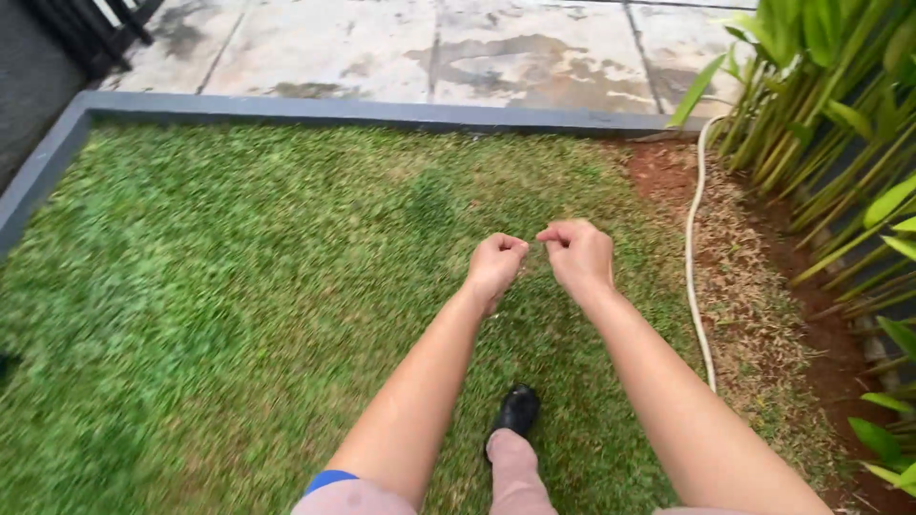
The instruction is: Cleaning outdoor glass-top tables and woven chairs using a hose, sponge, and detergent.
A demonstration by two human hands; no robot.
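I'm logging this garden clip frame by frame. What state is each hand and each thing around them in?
left hand: closed in a fist, held above the grass
right hand: fingers pinched shut; anything held is too small to tell
lawn: green, with some brown patches
hose: pale, lying slack along the soil edge
shoe: black, planted on the grass
paving: stained with dark patches
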